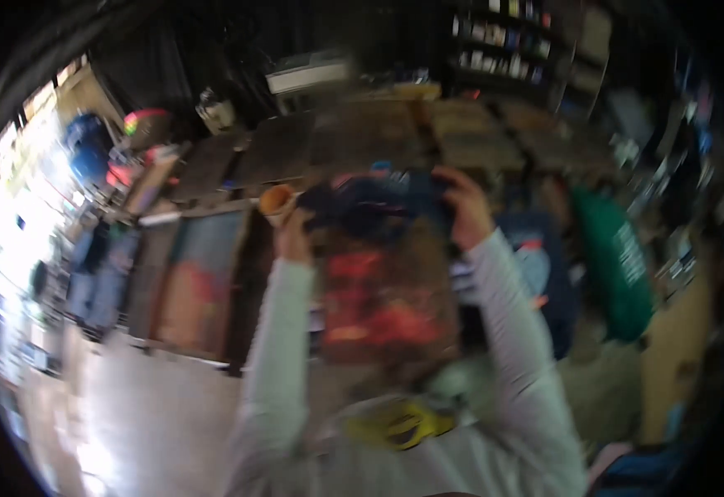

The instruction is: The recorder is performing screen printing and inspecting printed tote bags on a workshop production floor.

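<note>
Crowding behind the raised dark garment (374,207) are stacked brown panels (296,149), a green bag (619,265) and dark shelves (511,41). Left hand (293,236) and right hand (461,207) each close a grip on its upper edge. Pale floor (155,414) lies open lower left; everything is blurred.

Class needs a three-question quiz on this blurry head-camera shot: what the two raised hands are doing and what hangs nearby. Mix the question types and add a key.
1. True or false: both hands are raised and grip one dark garment.
2. Which colour is the garment hanging at the right? A red, B green, C white.
3. Fill in: both forearms wear pale long ____.

Key
1. True: the left hand and right hand hold the dark garment at its top.
2. B: the green garment.
3. Sleeves.
</note>
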Motion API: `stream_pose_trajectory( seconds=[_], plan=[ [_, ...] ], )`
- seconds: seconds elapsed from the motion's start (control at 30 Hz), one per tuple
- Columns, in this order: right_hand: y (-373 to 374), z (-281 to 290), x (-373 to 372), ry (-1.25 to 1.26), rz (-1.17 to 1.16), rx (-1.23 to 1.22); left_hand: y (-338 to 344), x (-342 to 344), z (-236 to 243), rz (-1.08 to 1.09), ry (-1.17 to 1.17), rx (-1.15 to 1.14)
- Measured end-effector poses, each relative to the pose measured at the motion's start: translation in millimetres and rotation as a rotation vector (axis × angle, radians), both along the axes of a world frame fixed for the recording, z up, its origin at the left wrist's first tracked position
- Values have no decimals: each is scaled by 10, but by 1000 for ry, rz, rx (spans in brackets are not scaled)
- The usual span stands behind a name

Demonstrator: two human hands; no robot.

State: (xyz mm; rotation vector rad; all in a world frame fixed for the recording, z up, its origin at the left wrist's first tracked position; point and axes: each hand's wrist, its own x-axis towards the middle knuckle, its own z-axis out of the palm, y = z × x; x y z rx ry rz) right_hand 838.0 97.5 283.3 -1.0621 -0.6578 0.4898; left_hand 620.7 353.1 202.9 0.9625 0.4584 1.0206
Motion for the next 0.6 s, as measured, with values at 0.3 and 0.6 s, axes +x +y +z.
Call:
stream_pose_trajectory(
  seconds=[0.3, 0.6],
  plan=[
    [-658, -2440, -759, 162, 84, -437, -637, -1259, -1940, -246, 542, -120],
    [-394, -3804, -546, 291, -35, -620, -422, -716, -2794, -344, 878, -20]
  ],
)
